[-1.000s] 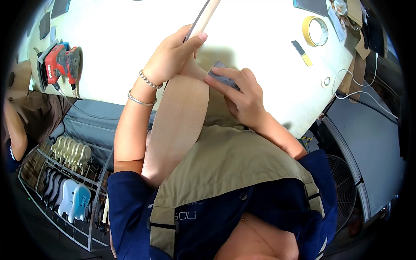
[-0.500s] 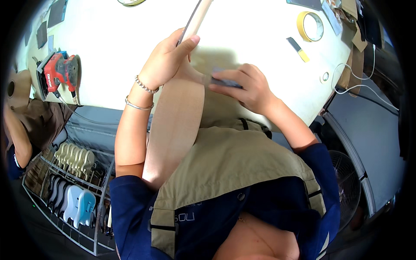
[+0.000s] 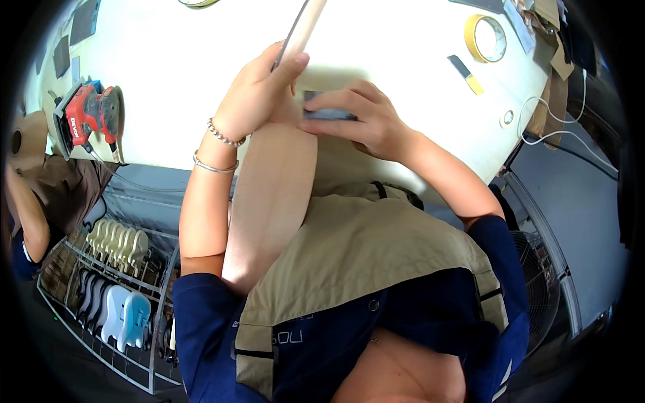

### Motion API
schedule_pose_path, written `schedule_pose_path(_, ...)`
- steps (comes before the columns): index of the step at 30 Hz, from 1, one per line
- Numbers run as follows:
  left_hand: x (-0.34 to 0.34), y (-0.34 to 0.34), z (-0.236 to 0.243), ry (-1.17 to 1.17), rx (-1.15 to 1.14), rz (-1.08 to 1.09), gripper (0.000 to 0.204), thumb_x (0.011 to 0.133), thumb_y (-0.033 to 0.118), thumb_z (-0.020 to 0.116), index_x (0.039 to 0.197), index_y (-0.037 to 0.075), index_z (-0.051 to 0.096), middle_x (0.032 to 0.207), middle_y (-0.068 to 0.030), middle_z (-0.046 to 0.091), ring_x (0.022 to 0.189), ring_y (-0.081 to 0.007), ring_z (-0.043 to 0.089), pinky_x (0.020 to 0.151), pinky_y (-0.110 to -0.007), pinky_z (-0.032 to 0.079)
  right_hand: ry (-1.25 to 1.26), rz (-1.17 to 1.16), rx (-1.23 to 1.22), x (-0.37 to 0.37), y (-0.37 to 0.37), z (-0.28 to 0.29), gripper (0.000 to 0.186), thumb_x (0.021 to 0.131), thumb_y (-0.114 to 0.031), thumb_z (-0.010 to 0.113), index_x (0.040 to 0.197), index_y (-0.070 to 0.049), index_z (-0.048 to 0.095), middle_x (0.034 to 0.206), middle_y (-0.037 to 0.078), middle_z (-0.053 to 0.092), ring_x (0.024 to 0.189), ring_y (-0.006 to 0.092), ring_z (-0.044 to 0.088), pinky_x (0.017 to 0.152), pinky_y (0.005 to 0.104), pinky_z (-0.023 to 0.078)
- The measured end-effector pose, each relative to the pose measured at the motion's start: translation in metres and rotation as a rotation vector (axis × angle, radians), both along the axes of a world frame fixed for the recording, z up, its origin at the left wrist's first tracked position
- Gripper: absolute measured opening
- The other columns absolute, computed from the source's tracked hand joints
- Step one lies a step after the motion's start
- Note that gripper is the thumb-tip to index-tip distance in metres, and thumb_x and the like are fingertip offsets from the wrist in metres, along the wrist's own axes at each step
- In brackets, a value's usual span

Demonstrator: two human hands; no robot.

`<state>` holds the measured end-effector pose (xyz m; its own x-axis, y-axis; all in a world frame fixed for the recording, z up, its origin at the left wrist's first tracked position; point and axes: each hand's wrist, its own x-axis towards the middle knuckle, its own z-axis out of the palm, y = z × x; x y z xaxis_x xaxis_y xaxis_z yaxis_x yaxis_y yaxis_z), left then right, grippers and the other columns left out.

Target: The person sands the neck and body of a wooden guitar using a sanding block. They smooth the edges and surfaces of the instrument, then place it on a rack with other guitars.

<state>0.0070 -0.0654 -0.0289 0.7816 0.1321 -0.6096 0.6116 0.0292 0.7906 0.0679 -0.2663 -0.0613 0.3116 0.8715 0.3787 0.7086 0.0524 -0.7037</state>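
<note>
A bare wooden guitar (image 3: 274,178) stands edge-on against my apron, its pale side facing up and its neck reaching away over the white table. My left hand (image 3: 254,91) is closed round the neck where it meets the body, thumb on top. In my right hand (image 3: 376,124) is a folded piece of grey sandpaper (image 3: 330,114), pinched between fingers and thumb. The sandpaper's near end is at the guitar's neck joint; whether it presses on the wood there is hard to tell. The guitar's lower end is partly hidden by my apron.
On the white table (image 3: 403,40) are a red sander (image 3: 91,114) at left, a yellow tape roll (image 3: 485,39) and a yellow-and-black blade tool (image 3: 465,74) at right. A rack (image 3: 151,336) of small guitar-shaped pieces stands lower left, near another person's arm (image 3: 30,208). A fan (image 3: 537,295) is at right.
My right hand has moved left with the sandpaper, up to the guitar's neck joint. My left hand and the guitar have stayed nearly in place.
</note>
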Motion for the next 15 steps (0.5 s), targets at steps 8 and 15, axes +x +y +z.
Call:
schedule_pose_path(8, -0.001, 0.002, 0.001, 0.023, 0.08, -0.05, 0.039, 0.091, 0.043, 0.051, 0.085, 0.005, 0.055, 0.069, 0.0009, 0.05, 0.067, -0.0079, 0.046, 0.062, -0.022, 0.039, 0.19, -0.178, -0.095, -0.007, -0.029, 0.004, 0.049, 0.064, 0.008, 0.061, 0.105, -0.018, 0.069, 0.105, -0.001, 0.06, 0.074, 0.0187, 0.05, 0.067, 0.0296, 0.045)
schedule_pose_path(15, -0.001, 0.005, -0.009, -0.02, 0.08, -0.052, 0.038, 0.092, 0.041, 0.049, 0.087, 0.004, 0.056, 0.069, 0.0001, 0.051, 0.069, -0.0088, 0.047, 0.065, -0.022, 0.04, 0.148, -0.328, -0.193, -0.007, 0.004, -0.011, 0.053, 0.062, 0.013, 0.056, 0.107, -0.013, 0.068, 0.105, 0.001, 0.061, 0.078, 0.0207, 0.053, 0.071, 0.0308, 0.046)
